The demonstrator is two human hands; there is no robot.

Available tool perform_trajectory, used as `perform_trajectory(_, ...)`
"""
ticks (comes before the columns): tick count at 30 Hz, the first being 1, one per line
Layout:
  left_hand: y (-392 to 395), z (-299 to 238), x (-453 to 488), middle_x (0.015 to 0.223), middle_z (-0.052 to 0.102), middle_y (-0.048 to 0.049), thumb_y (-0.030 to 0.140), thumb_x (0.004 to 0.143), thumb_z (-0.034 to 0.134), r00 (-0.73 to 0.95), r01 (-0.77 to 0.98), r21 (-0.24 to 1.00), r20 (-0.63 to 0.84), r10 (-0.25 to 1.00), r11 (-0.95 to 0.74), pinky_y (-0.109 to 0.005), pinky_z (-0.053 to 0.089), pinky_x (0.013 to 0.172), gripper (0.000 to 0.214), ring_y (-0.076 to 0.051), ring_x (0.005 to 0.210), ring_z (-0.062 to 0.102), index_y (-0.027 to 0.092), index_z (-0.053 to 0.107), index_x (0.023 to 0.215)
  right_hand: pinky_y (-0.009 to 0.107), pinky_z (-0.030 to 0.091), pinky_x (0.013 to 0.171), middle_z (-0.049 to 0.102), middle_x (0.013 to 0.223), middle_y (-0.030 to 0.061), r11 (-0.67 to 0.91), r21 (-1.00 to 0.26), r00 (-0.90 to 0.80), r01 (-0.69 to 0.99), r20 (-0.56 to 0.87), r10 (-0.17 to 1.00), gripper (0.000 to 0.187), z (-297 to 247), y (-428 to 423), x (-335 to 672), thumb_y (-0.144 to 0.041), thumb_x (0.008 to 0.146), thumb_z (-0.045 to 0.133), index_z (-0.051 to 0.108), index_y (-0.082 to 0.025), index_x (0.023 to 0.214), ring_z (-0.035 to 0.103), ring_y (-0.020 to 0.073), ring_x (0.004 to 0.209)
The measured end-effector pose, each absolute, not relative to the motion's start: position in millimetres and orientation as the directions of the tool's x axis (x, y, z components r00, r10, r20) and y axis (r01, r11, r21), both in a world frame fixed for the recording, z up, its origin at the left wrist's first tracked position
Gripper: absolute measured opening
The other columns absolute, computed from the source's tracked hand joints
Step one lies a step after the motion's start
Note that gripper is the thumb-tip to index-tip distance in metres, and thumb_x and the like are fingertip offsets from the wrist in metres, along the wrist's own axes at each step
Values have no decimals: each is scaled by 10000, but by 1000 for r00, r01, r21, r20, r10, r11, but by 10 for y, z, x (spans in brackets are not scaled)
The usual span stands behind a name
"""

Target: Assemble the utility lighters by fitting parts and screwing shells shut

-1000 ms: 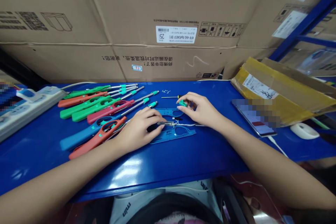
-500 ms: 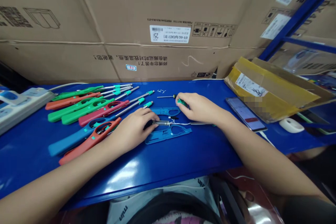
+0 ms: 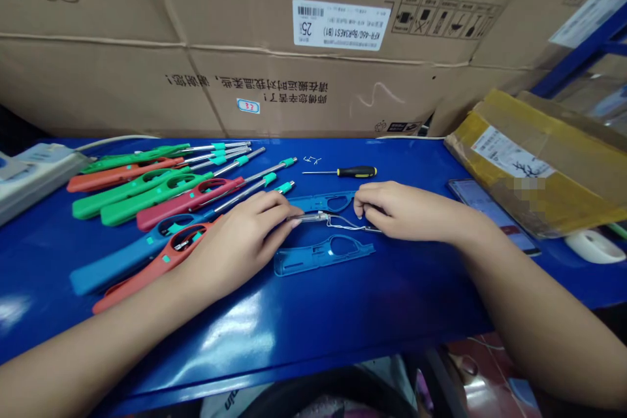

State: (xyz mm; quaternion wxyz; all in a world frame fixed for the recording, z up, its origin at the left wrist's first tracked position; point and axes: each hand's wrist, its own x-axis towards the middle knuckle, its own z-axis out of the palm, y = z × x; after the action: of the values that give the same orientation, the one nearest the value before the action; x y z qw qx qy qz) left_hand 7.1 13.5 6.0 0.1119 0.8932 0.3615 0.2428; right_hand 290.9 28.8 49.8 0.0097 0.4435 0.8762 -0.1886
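My left hand [image 3: 259,228] is closed, its thumb and fingertips pinching the end of a lighter's inner gas tank [image 3: 311,217]. Thin white wires [image 3: 336,224] run from the tank toward a metal rod [image 3: 372,229], mostly covered by my right hand. My right hand [image 3: 396,209] has curled fingers beside the tip of the upper blue shell half [image 3: 321,201]; whatever they grip is hidden. The lower blue shell half [image 3: 323,255] lies hollow side up, nearer to me. Behind my right hand rests a black and yellow screwdriver [image 3: 356,172], untouched.
Several gas lighters, including a red one [image 3: 189,202], lie in a row on the left. A power strip [image 3: 39,170] sits beyond them. On the right are a phone [image 3: 490,212], a mouse [image 3: 594,246] and a taped carton [image 3: 529,163]. A large cardboard box [image 3: 255,32] backs the blue table.
My right hand has come away from the screwdriver handle, toward the upper shell half and the rod. My left hand still grips the gas tank. The view has shifted.
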Motion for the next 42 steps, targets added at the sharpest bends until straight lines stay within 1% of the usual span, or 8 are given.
perform_trajectory(4, 133, 82, 76, 1109, 669, -91, 299, 1041, 472, 625, 582, 352, 383, 680, -733, -399, 540, 986, 291, -244, 1107, 643, 182, 703, 1174, 282, 368, 694, 674, 895, 20, 545, -363, -613, 756, -102, 783, 180, 491, 258, 2846, -247, 987, 467, 623, -199, 911, 561, 153, 774)
perform_trajectory(7, 134, 102, 78, 1099, 674, -91, 314, 1037, 477, 617, 596, 329, 396, 680, -732, -406, 546, 972, 296, -249, 1089, 647, 184, 707, 1172, 271, 334, 627, 656, 777, -6, 540, -353, -583, 764, -17, 813, 156, 500, 247, 2835, -289, 959, 545, 647, -203, 878, 534, 134, 676)
perform_trajectory(11, 143, 95, 75, 1090, 679, -90, 326, 1042, 467, 606, 600, 343, 395, 691, -723, -393, 552, 938, 306, -233, 1034, 654, 178, 705, 1165, 265, 318, 594, 667, 727, -20, 654, -336, -683, 678, 42, 729, 154, 491, 225, 2826, -361, 918, 643, 711, -223, 933, 544, 123, 622)
perform_trajectory(15, 148, 87, 68, 1084, 681, -82, 319, 1042, 469, 595, 605, 361, 387, 704, -710, -378, 549, 924, 302, -225, 1019, 657, 175, 710, 1152, 290, 325, 626, 765, 905, 40, 723, -174, -735, 669, -11, 678, 185, 420, 175, 2733, -309, 957, 600, 724, -229, 1068, 658, 180, 760)
perform_trajectory(19, 159, 88, 67, 1070, 680, -83, 317, 1039, 473, 592, 602, 363, 394, 703, -711, -365, 550, 903, 308, -221, 997, 662, 165, 717, 1149, 300, 296, 602, 750, 831, 54, 702, -85, -707, 707, -101, 700, 176, 378, 148, 2654, -261, 966, 553, 719, -203, 973, 646, 188, 716)
perform_trajectory(26, 185, 60, 57, 1076, 678, -85, 317, 1039, 479, 604, 607, 342, 389, 696, -718, -375, 551, 911, 299, -220, 1016, 658, 171, 712, 1156, 246, 289, 571, 613, 654, -44, 644, -335, -691, 688, -32, 722, 142, 477, 180, 2753, -155, 824, 627, 702, -216, 928, 514, 99, 572)
perform_trajectory(31, 172, 56, 55, 1049, 681, -78, 313, 1031, 489, 649, 595, 342, 330, 685, -728, -382, 555, 892, 282, -226, 1016, 654, 206, 722, 1150, 223, 334, 588, 479, 571, -83, 600, -493, -662, 630, 62, 747, 121, 537, 215, 2841, -151, 815, 628, 698, -198, 902, 443, 78, 517)
perform_trajectory(42, 138, 64, 70, 1114, 675, -77, 331, 995, 527, 637, 616, 378, 277, 720, -691, -392, 566, 911, 273, -235, 1058, 653, 220, 713, 1160, 245, 294, 588, 555, 634, -46, 534, -399, -572, 746, 28, 820, 91, 398, 277, 2783, -198, 855, 621, 701, -189, 899, 480, 94, 562)
